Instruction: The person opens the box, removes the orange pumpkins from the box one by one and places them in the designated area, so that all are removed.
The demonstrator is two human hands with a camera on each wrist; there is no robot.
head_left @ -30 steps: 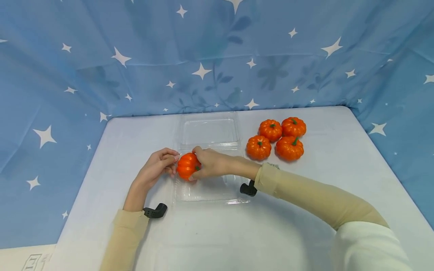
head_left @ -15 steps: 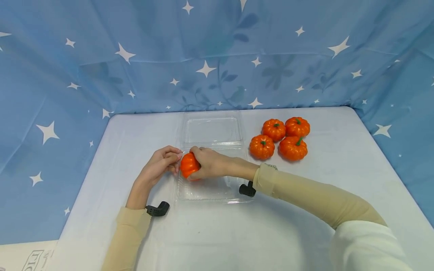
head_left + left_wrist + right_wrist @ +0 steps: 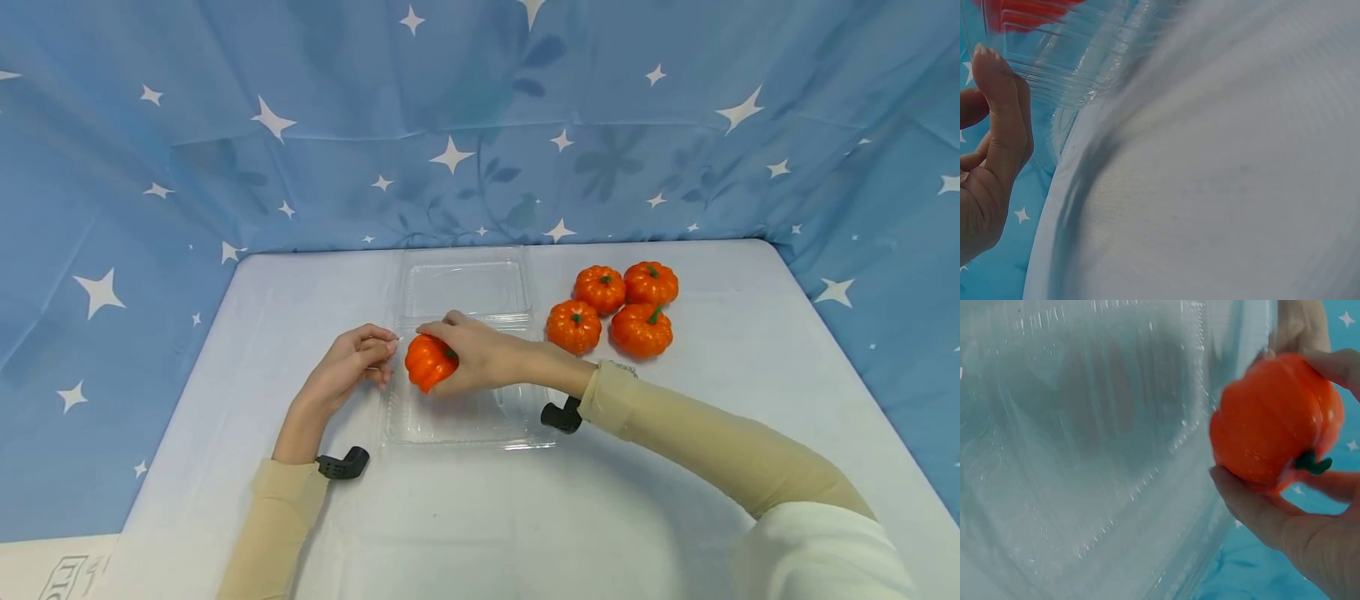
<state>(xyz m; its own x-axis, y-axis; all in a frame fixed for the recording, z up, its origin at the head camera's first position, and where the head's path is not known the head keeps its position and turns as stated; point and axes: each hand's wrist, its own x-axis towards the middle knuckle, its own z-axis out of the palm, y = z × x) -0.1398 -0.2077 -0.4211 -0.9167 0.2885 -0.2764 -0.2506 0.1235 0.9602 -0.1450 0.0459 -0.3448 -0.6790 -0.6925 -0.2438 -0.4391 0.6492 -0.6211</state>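
Observation:
Between the thumb and fingers of my right hand (image 3: 483, 354) is an orange toy pumpkin (image 3: 429, 362) with a green stem (image 3: 1314, 463). It is over the left side of a clear plastic clamshell container (image 3: 465, 429), whose lid (image 3: 465, 287) is folded back. My left hand (image 3: 348, 362) stays at the container's left edge, its bent fingers and thumb tips at the rim. In the left wrist view, the fingertips (image 3: 988, 53) overlap the clear wall, and an orange-red patch of the pumpkin (image 3: 1029, 12) shows through it.
Several more orange toy pumpkins (image 3: 611, 310) are grouped on the white table (image 3: 480, 517), right of the container. A blue curtain with white stars (image 3: 480, 125) surrounds the back and sides. Each wrist wears a small black camera (image 3: 345, 463).
The right hand has lifted the pumpkin slightly and shifted it right, away from the container's left edge, tilting it. The left hand has stayed at the rim.

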